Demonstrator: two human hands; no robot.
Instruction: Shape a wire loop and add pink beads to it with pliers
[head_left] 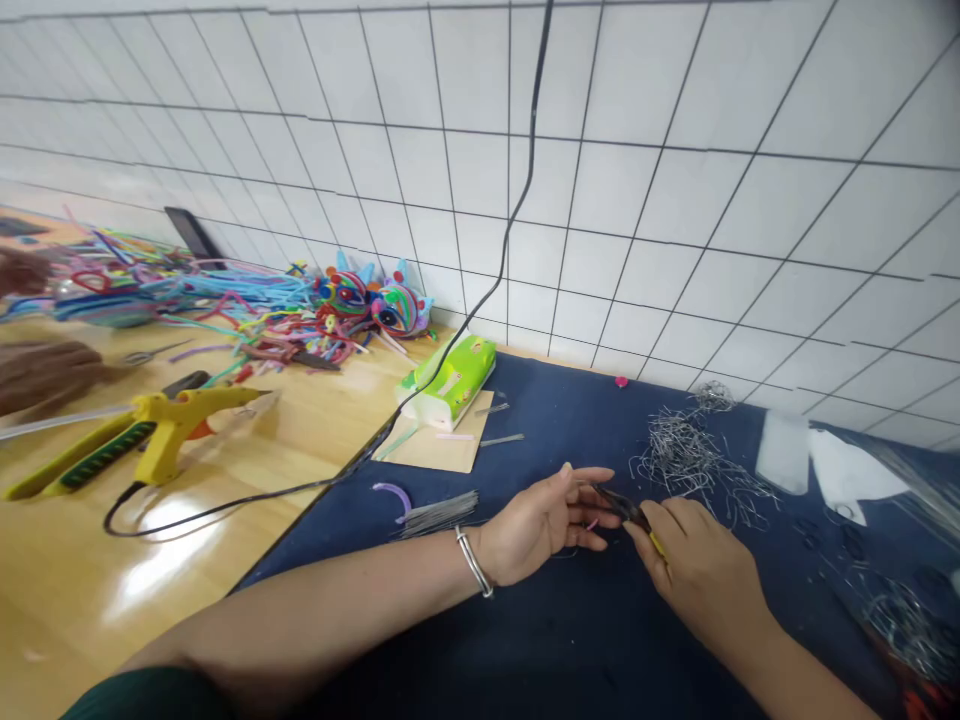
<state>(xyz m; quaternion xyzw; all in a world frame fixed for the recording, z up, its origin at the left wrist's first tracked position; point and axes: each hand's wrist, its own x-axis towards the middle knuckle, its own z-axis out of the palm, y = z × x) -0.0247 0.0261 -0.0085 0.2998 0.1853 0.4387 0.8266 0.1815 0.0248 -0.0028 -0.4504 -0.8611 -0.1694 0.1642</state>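
My right hand (697, 565) is wrapped round dark pliers (626, 508) with a yellow handle part showing. The pliers' jaws point left, to the fingers of my left hand (544, 520). That hand is turned palm up, its fingers spread around the jaws, and a small pink piece (592, 525) shows between them. Whether the fingertips pinch a thin wire is too small to tell. A silver bracelet (474, 563) is on the left wrist. Left of this hand lie a bundle of straight wires (441, 513) and a purple curved piece (394, 498) on the dark blue cloth (540, 640).
Tangled wires (686, 450) lie at the back right, beside white pieces (851, 470). A green tissue pack (454, 375) rests on cardboard. Leftward are a yellow glue gun (169, 430), its black cable, colourful stems (247, 300) and another person's hands (45, 375).
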